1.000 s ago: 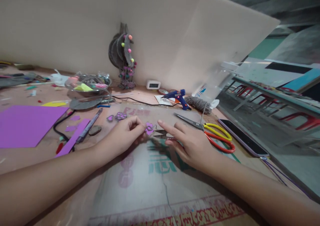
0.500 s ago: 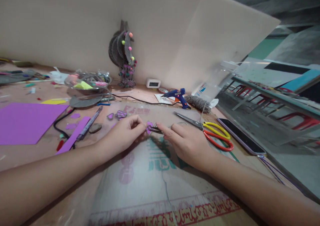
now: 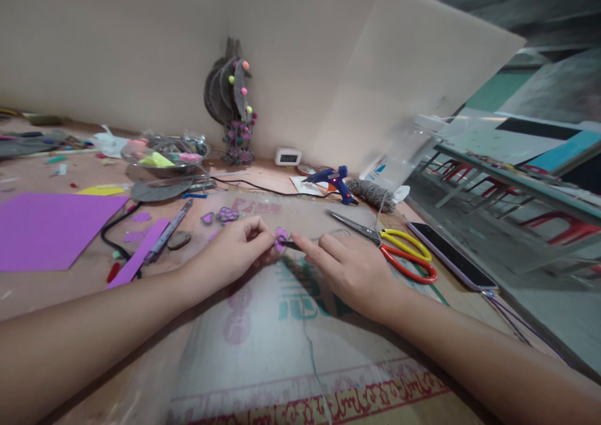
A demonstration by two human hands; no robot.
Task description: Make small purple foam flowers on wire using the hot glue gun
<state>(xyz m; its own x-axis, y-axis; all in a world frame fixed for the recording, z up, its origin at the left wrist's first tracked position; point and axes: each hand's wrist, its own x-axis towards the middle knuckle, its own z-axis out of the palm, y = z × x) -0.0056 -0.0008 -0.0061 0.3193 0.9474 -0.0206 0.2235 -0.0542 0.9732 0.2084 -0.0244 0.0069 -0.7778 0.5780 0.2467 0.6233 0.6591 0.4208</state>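
Between the fingertips of my left hand [image 3: 246, 240] is a small purple flower [image 3: 281, 237] with grey outlining. My right hand [image 3: 350, 265] grips dark, slim tweezers [image 3: 293, 245], index finger along the top, and their tips touch the flower's right side. Most of the tweezers' body is hidden by the fingers. Beyond my left wrist lie a finished-looking purple and grey flower [image 3: 228, 215] and a small purple heart [image 3: 207, 218]. Grey yarn trails from a bundle [image 3: 373, 194] towards the right hand.
Scissors with yellow and red handles [image 3: 408, 256] and a phone [image 3: 453, 256] lie right. A blue glue gun [image 3: 333, 179] stands behind. Purple sheet [image 3: 56, 231], a pen [image 3: 169, 231] and a filled bowl [image 3: 164, 169] are left. Felt pieces with pompoms [image 3: 230, 99] hang on the wall.
The tweezers' prongs, apart before, now look closed together at the flower. My right fingertips have shifted very slightly left; the left hand stays where it was.
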